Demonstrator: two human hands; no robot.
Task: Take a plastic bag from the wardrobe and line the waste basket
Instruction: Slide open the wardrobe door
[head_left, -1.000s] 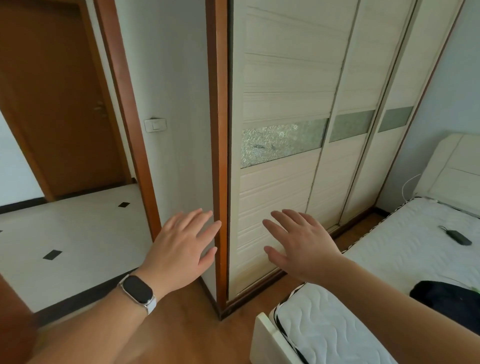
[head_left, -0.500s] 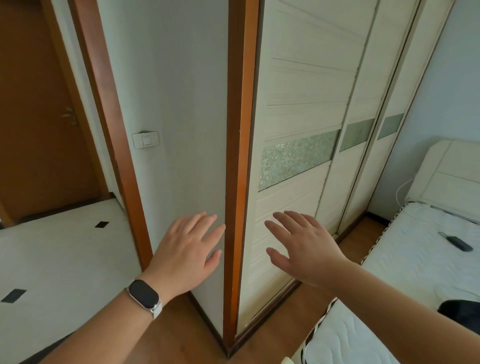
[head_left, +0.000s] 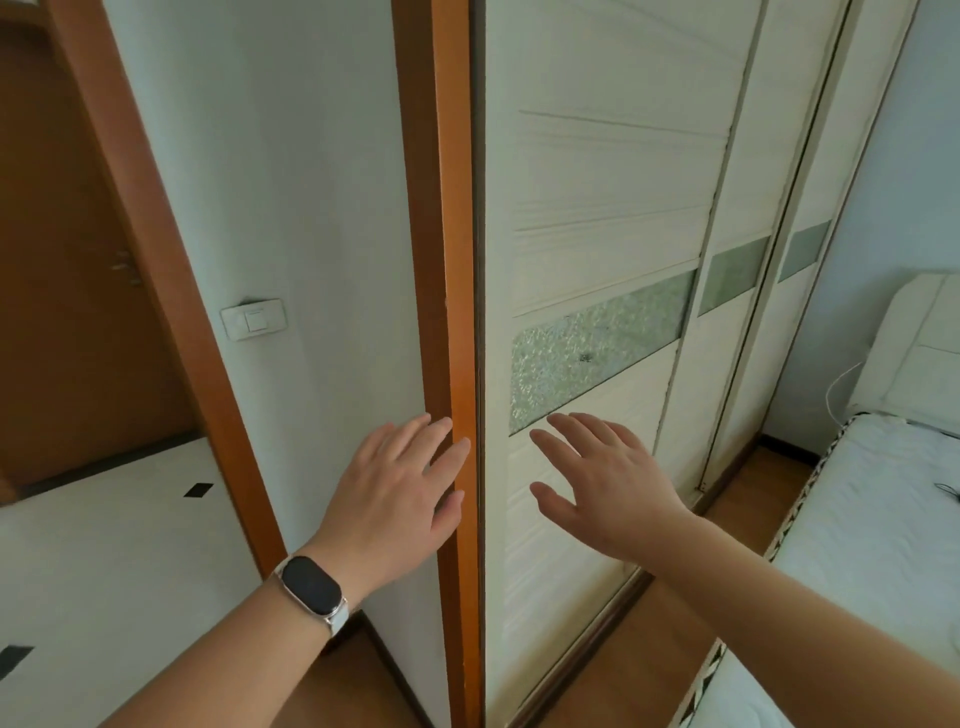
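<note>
A cream wardrobe with sliding doors and frosted glass strips fills the middle and right; all its doors are closed. An orange-brown wooden frame post borders its left side. My left hand, with a dark watch on the wrist, is open with fingers spread in front of that post. My right hand is open, fingers apart, in front of the nearest door's lower panel just below the glass strip. Neither hand holds anything. No plastic bag or waste basket is in view.
A white wall with a light switch lies left of the wardrobe, then a doorway with a brown frame to a tiled room. A bed with a white mattress stands close on the right, leaving a narrow wooden floor strip.
The view has come closer to the wardrobe's left edge and tilted upward. Both open hands have risen toward the frame post and the first door.
</note>
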